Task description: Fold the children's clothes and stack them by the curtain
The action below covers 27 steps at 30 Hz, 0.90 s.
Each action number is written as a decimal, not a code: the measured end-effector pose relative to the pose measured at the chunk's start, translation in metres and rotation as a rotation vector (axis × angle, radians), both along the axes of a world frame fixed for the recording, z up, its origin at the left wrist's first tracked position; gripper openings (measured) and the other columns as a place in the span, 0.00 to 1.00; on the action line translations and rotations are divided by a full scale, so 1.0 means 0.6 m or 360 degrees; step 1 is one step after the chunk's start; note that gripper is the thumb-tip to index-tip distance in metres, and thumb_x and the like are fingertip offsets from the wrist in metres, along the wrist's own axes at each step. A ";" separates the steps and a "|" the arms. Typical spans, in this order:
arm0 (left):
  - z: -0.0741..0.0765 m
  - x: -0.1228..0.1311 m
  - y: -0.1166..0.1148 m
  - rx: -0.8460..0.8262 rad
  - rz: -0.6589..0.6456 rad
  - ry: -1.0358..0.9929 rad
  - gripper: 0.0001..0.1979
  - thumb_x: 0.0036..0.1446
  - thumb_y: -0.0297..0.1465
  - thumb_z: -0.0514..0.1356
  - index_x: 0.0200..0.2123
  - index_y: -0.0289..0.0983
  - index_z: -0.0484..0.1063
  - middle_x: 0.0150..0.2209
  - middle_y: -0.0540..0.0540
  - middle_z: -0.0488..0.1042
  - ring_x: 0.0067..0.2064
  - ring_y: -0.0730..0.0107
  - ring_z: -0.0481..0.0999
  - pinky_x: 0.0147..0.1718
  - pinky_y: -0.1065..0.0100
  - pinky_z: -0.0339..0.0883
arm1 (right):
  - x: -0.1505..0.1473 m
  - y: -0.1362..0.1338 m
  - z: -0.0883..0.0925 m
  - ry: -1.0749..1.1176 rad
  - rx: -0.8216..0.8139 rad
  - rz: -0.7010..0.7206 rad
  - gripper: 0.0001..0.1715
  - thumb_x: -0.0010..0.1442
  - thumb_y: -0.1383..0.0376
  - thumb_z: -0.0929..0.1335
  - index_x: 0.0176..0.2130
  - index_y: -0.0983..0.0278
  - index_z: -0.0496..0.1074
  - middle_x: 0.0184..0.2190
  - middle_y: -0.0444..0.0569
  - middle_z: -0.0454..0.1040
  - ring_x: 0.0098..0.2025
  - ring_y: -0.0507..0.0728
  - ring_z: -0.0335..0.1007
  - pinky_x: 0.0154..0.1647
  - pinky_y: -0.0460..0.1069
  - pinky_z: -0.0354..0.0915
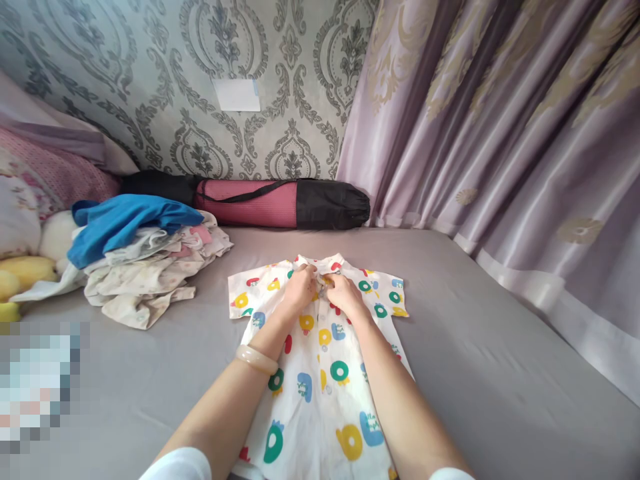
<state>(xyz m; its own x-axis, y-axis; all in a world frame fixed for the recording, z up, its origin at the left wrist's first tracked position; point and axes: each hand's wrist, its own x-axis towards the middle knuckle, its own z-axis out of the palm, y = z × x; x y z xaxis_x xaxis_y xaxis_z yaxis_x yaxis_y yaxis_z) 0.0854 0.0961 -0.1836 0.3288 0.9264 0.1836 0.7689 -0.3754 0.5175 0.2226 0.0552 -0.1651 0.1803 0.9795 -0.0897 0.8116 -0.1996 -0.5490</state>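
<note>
A white short-sleeved shirt [313, 427], printed with red, yellow, green and blue figures, lies front up in the lower centre of the frame, collar toward the top and sleeves spread to both sides. Just below its collar [336, 261], the left hand [301, 288] and right hand [344, 295] are close together at the front opening, fingers of each pinched on the cloth there. A pale bracelet [257, 359] circles the left forearm. Beneath everything spreads a grey sheet [480, 347]. At the left of the frame is a heap of clothes [145, 280], a blue garment [130, 223] on top, with a yellow soft object [30, 269] near the left edge. Behind, a pink-and-black roll [250, 202] lies along the patterned wall [287, 60]; lilac curtains [480, 133] fill the upper right.
</note>
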 end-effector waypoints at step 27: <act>-0.009 -0.026 0.026 -0.0257 -0.0242 -0.0102 0.21 0.48 0.21 0.52 0.40 0.38 0.81 0.39 0.44 0.81 0.40 0.63 0.78 0.44 0.68 0.68 | -0.018 0.013 -0.008 -0.0152 0.0159 0.0059 0.11 0.56 0.65 0.65 0.40 0.60 0.74 0.40 0.51 0.78 0.44 0.59 0.72 0.40 0.48 0.62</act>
<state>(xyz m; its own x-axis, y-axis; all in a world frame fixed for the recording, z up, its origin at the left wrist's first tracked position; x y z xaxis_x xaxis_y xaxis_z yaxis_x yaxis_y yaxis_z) 0.0696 0.1116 -0.1889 0.4595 0.8860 0.0620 0.6733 -0.3931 0.6262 0.2115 0.0629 -0.1700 0.1467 0.9889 0.0242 0.8669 -0.1167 -0.4847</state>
